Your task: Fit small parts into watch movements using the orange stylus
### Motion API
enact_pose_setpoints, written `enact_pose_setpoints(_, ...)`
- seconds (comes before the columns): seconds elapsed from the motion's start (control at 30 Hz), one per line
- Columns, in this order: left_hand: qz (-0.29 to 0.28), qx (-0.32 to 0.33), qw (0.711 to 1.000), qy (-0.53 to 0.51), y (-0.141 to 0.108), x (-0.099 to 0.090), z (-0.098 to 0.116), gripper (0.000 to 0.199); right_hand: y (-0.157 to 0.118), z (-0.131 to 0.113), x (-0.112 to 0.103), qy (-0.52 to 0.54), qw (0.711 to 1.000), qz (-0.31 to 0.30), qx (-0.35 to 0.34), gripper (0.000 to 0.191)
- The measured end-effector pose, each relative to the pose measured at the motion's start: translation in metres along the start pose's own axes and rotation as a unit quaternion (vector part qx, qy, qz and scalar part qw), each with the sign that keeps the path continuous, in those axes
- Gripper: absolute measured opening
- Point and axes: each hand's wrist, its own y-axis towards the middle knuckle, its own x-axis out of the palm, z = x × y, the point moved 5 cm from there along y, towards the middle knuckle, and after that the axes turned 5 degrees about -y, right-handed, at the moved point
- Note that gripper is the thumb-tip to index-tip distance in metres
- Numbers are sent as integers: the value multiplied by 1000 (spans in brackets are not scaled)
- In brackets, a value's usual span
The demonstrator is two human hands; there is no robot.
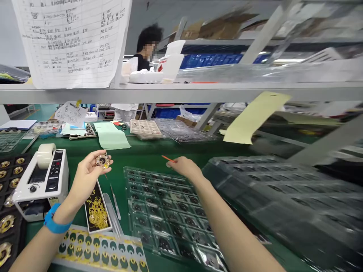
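Note:
My left hand (90, 166), with a blue band at the wrist, pinches a small round gold-coloured part (102, 161) with a dark ring in its middle. It is held up over the green mat, to the right of a white tape dispenser (51, 177). Farther right, my right hand (184, 166) grips a thin orange stick (168, 158), whose tip points up and left; the tool's other end is hidden in the fingers. Below the two hands lie tweezers (115, 202), a box of yellow rings (98, 211) and a clear compartment tray (167, 211) of small dark parts.
A black tray (17, 181) of round gold parts stands at the left edge. Stacked clear trays (272, 204) fill the right side. A sheet of stickers (102, 251) lies in front. Overhead runs a shelf (181, 94) with hanging papers. A person (144, 49) sits beyond it.

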Motion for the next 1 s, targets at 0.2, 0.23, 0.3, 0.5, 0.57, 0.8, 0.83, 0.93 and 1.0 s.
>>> enact_pose_setpoints(0.2, -48, -8, 997, -55, -8, 9, 3, 38, -75, -92, -51, 256, 939, 36, -225, 45)
enact_pose_setpoints(0.23, -51, -6, 997, -54, -9, 9, 3, 38, -93, -103, -60, 363, 887, 53, -279, 41)
enact_pose_setpoints(0.3, -59, -2, 997, -51, -11, 11, 3, 37, -124, -117, -67, 474, 812, 60, -335, 31)
enact_pose_setpoints(0.5, -68, 17, 997, -29, -14, 19, 1, 33, -151, -127, -57, 529, 773, 13, -349, 17)
enact_pose_setpoints(0.57, -74, 24, 997, -19, -16, 22, 0, 32, -149, -129, -50, 527, 777, -10, -345, 18)
enact_pose_setpoints(0.8, -84, 58, 994, 26, -23, 29, 2, 35, -150, -139, -43, 542, 765, -70, -342, 17)
enact_pose_setpoints(0.83, -85, 61, 994, 33, -23, 30, 2, 36, -150, -139, -44, 540, 767, -69, -340, 17)
enact_pose_setpoints(0.93, -87, 71, 993, 46, -24, 31, 2, 40, -152, -139, -46, 527, 776, -65, -342, 17)
enact_pose_setpoints(1.0, -86, 75, 992, 54, -23, 31, 1, 41, -153, -139, -46, 512, 785, -60, -343, 17)
